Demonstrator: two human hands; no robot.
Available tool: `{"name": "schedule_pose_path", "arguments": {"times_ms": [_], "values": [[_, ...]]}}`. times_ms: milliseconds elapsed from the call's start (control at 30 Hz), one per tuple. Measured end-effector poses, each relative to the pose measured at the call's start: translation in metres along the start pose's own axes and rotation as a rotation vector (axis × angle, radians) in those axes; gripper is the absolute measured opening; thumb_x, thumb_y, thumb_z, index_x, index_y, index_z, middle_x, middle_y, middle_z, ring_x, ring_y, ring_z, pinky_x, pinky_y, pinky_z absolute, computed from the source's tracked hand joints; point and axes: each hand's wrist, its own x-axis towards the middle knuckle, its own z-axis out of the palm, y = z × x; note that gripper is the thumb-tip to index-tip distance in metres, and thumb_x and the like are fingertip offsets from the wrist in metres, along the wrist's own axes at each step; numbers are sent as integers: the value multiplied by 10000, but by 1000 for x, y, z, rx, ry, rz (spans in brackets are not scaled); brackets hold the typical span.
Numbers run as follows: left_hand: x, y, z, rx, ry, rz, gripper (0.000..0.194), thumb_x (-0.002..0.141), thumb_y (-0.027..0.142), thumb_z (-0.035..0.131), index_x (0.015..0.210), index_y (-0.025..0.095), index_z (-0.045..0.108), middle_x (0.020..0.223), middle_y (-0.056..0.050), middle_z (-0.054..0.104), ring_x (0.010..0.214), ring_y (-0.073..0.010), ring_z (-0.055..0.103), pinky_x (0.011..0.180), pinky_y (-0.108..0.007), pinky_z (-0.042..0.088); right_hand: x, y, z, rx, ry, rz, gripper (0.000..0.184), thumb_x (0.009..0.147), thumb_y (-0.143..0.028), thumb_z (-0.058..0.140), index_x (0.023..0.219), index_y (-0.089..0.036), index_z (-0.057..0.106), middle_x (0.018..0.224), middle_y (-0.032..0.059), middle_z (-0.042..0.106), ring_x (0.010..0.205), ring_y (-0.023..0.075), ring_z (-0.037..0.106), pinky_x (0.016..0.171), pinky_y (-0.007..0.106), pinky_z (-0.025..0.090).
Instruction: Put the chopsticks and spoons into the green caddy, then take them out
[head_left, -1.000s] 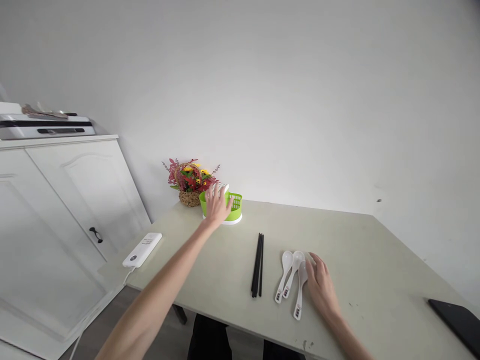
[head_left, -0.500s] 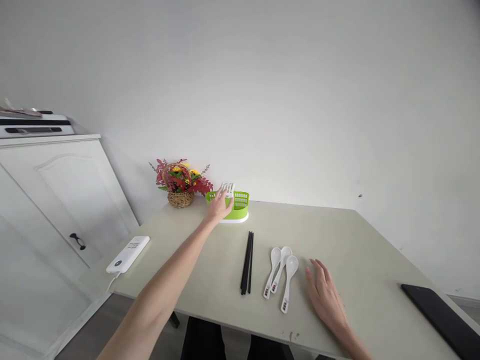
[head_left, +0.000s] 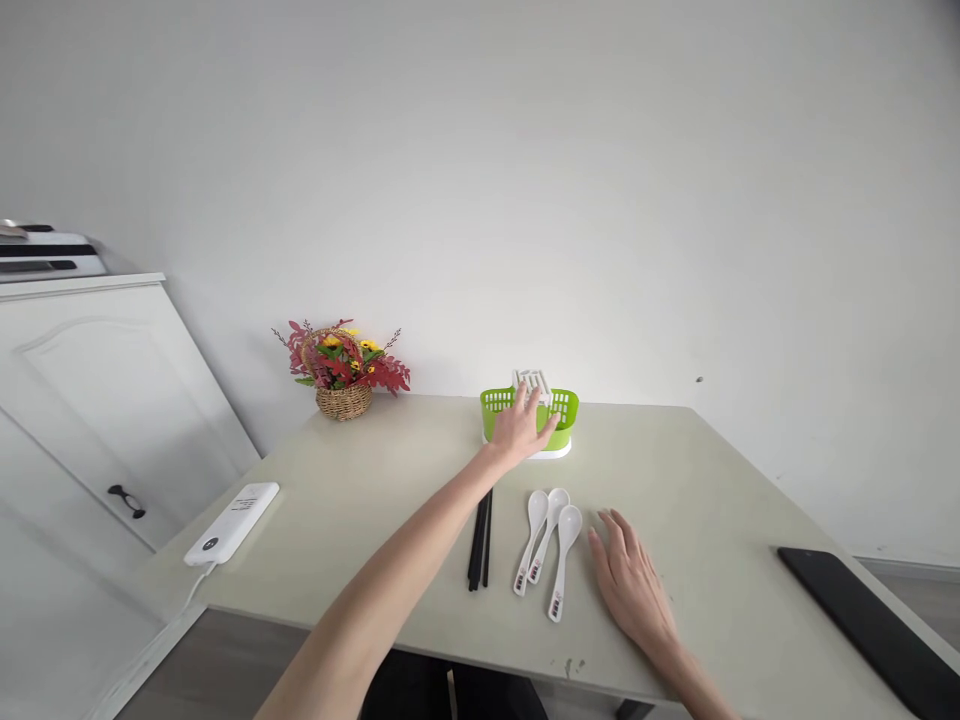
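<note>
At the back of the table stands a green perforated basket (head_left: pixel 566 415) on a white base (head_left: pixel 556 453), with a white slotted top (head_left: pixel 529 380) at its middle. My left hand (head_left: pixel 519 428) reaches over the basket's front with fingers stretched and thumb spread, at the slotted top; exact contact is hard to tell. Flat on the table, my right hand (head_left: pixel 634 578) has its fingers out and holds nothing. Just left of it lie three white spoons (head_left: pixel 564 555) with printed handle ends. Black chopsticks (head_left: pixel 480 545) rest left of the spoons, their far ends behind my left forearm.
A wicker basket of artificial flowers (head_left: pixel 345 402) stands at the back left. On the left edge is a white power bank (head_left: pixel 234 522) with a cable. A black phone-like slab (head_left: pixel 862 620) lies at the right edge. A white cabinet (head_left: pixel 112 420) adjoins on the left.
The green basket has shifted right along the back of the table together with my left hand, whose fingers look more spread. My view has turned slightly. My right hand stays beside the spoons.
</note>
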Motion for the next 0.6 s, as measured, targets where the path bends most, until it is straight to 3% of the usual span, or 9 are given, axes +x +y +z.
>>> {"name": "schedule_pose_path", "arguments": {"times_ms": [300,600], "values": [[-15,35,-12,65,-119,54,713,1026,618,431,1575,164,391,1672,-275,325,884,-312,772,692,-409,607,-2,3,1,-42,-1,-49,554,1066,-587,259,1420,-243,509,1536,126,516,1432,334,506,1188,558,404],[-30,31,-11,-13,-126,136,684,1012,524,486,1603,217,326,1716,-262,239,844,-276,775,701,-410,611,-3,7,2,-65,-19,-45,564,1060,-606,245,1419,-251,498,1526,119,520,1424,331,515,1183,554,409]]}}
